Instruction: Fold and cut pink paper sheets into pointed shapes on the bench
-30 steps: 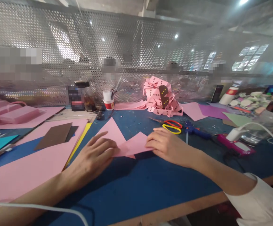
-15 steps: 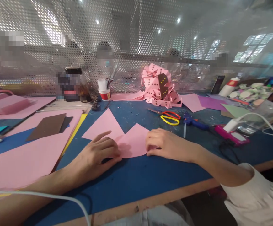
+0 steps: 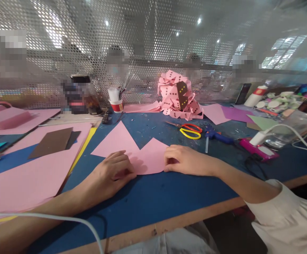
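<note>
A pink sheet of paper (image 3: 151,157) lies on the blue table, its near edge curving up slightly. My left hand (image 3: 116,171) pinches its near left edge between thumb and fingers. At the right edge, my right hand (image 3: 181,160) grips the same sheet with curled fingers, hiding its right corner. Beyond my left hand rests a pointed pink paper piece (image 3: 118,139); whether it is separate or part of the same sheet, I cannot tell. Scissors (image 3: 190,131) with red and yellow handles lie past my right hand, with a blue glue gun (image 3: 218,135) beside them.
A pink paper model (image 3: 172,95) with dark dots stands at the back. Pink sheets (image 3: 29,180) and a brown card (image 3: 51,143) lie left. A paper cup (image 3: 116,105) stands behind. A magenta power strip (image 3: 259,150) sits right; a white cable (image 3: 71,220) crosses the near left.
My left hand's raised index finger has come down, and its fingers have curled closer over the paper. My right hand stays at the right edge, its thumb and fingers slightly shifted.
</note>
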`<state>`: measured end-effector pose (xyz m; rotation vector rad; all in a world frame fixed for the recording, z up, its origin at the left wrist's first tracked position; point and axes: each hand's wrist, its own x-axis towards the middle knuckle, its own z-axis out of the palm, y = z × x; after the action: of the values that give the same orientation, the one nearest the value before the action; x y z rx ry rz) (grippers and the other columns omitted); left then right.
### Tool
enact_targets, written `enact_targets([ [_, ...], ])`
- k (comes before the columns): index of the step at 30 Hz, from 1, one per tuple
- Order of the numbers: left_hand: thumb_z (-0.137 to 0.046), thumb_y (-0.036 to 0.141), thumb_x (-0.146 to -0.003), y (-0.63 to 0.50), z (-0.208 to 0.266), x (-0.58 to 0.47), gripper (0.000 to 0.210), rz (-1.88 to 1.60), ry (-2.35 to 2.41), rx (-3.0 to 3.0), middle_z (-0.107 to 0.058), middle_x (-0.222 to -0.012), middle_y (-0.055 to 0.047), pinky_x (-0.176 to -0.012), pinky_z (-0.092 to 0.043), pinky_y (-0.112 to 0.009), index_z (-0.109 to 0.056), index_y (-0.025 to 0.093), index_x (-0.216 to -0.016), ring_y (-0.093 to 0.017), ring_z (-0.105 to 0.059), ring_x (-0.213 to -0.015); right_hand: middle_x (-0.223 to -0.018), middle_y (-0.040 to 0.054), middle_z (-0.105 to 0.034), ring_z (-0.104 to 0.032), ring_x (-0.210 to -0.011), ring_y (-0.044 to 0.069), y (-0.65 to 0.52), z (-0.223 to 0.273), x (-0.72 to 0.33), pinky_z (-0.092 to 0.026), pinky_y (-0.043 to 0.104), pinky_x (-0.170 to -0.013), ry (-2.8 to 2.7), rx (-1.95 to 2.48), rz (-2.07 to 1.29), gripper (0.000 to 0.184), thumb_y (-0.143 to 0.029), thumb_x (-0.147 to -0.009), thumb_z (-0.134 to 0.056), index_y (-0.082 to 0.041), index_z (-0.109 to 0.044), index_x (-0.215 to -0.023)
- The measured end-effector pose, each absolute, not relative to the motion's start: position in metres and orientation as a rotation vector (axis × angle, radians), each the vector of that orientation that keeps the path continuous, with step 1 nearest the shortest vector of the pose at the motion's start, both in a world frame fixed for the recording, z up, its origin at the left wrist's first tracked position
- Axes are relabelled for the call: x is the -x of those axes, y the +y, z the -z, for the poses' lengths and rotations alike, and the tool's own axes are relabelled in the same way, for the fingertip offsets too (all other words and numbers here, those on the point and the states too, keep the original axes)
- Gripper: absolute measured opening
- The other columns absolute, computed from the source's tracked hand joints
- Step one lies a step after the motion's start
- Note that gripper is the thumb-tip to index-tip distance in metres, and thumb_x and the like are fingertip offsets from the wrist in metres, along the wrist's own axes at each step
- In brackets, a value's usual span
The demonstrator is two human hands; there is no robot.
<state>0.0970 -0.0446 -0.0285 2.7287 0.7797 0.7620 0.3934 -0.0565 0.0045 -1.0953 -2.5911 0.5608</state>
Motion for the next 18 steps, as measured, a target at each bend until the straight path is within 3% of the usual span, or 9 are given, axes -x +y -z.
enact_targets([
  [6,-0.057,0.027,-0.097,-0.046,0.028,-0.098,0.018,-0.714,0.844,-2.694,-0.06,-0.072,0.002,-0.105,-0.043,-0.044,-0.059,0.02,-0.08,-0.017,-0.058,-0.079,-0.085,0.0,-0.067,-0.058,-0.077,0.014,-0.055,-0.003,-0.392,-0.039,0.026,-0.067,-2.578,1.168,-0.611,0.013,-0.025,-0.09,-0.067,-0.019,-0.061,-0.079],
  [11,-0.057,0.028,-0.097,-0.053,0.026,-0.107,0.011,-0.718,0.9,-2.668,-0.066,-0.083,-0.001,-0.097,-0.046,-0.041,-0.064,0.022,-0.091,-0.02,-0.059,-0.089,-0.084,0.001,-0.067,-0.058,-0.075,0.014,-0.053,-0.002,-0.392,-0.039,0.026,-0.066,-2.582,1.191,-0.638,0.012,-0.025,-0.088,-0.067,-0.019,-0.062,-0.08],
  [18,-0.061,0.023,-0.094,-0.056,0.026,-0.131,0.013,-0.689,0.905,-2.658,-0.067,-0.084,-0.002,-0.082,-0.046,-0.036,-0.066,0.021,-0.083,-0.021,-0.057,-0.088,-0.083,0.0007,-0.065,-0.057,-0.076,0.014,-0.053,-0.004,-0.391,-0.039,0.026,-0.067,-2.58,1.21,-0.66,0.011,-0.025,-0.087,-0.066,-0.018,-0.061,-0.08],
])
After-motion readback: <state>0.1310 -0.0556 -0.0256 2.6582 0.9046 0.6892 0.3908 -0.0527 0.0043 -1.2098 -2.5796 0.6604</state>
